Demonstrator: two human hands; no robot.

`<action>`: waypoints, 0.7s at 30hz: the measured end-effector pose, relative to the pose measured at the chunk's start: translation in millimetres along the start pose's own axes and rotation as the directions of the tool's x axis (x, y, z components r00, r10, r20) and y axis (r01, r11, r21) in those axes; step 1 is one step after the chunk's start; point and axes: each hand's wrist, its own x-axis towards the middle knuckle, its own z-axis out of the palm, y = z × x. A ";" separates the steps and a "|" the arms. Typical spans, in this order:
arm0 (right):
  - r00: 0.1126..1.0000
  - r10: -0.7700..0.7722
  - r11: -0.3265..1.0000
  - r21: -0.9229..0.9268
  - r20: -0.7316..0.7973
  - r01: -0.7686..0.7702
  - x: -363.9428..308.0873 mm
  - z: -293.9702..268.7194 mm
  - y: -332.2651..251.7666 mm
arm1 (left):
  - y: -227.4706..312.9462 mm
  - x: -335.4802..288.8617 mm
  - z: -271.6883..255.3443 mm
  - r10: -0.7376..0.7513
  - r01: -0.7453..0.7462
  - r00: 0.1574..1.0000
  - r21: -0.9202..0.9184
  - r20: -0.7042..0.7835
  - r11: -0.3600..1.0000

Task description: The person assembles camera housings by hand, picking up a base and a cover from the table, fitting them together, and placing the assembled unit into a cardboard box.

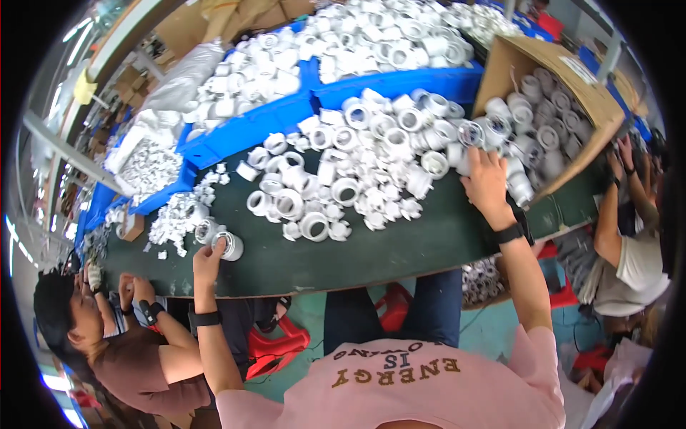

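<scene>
My left hand (pixel 206 266) is at the table's left part, its thumb and fingers closed on a white ring-shaped plastic fitting (pixel 232 247). Another white fitting stands right beside it, close to a heap of small white plastic pieces (pixel 175 220). At the right, my right hand (pixel 488 184) reaches to the mouth of a tilted cardboard box (pixel 607 107). Its fingers are bent over a white fitting (pixel 471 134) among several others spilling from the box. The fingertips are partly hidden by these parts.
A large pile of white rings and notched pieces (pixel 346 189) covers the middle of the dark green table (pixel 321 264). Behind it stand blue bins (pixel 243 125) full of white parts. A co-worker (pixel 136 343) sits at the left; another person (pixel 636 264) is at the right.
</scene>
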 end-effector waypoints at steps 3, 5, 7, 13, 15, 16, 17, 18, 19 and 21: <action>0.999 0.024 1.000 -0.007 -0.034 -0.024 -3.8 11.9 3.3 | 40.9 13.1 -1.6 0.358 -0.269 0.819 0.253 -0.449 0.930; 0.998 0.051 0.998 0.030 -0.027 -0.050 -4.0 5.7 -3.6 | 78.6 37.8 -7.2 0.511 -0.440 0.720 0.260 -0.470 0.860; 0.994 0.058 0.993 0.106 -0.095 -0.047 -7.4 -1.8 -9.1 | 122.7 78.7 2.4 0.590 -0.567 0.706 0.186 -0.392 0.803; 0.962 0.272 0.910 0.332 -0.021 -0.250 -19.9 -33.4 -29.0 | 218.0 241.9 67.0 0.439 -0.415 0.897 0.254 -0.043 0.874; 0.910 0.405 0.774 0.499 0.084 -0.391 -27.9 -32.3 -26.5 | 253.1 269.6 79.0 0.198 -0.300 0.934 0.347 0.299 0.889; 0.895 0.431 0.655 0.641 0.118 -0.400 -27.6 -29.8 -26.5 | 248.1 283.3 91.6 0.297 -0.383 0.910 0.313 0.289 0.869; 0.878 0.454 0.516 0.757 0.154 -0.400 -24.6 -28.7 -28.0 | 237.5 300.7 103.6 0.393 -0.466 0.875 0.273 0.282 0.842; 0.878 0.432 0.457 0.790 0.204 -0.408 -19.4 -30.4 -27.9 | 220.0 324.6 101.9 0.406 -0.480 0.868 0.274 0.286 0.834; 0.859 0.421 0.289 0.855 0.290 -0.430 -8.9 -34.2 -29.4 | 198.6 345.3 98.1 0.412 -0.490 0.862 0.278 0.295 0.826; 0.865 0.417 0.167 0.912 0.278 -0.374 -7.7 -36.3 -21.9 | 205.3 335.4 89.1 0.471 -0.479 0.877 0.256 0.095 0.840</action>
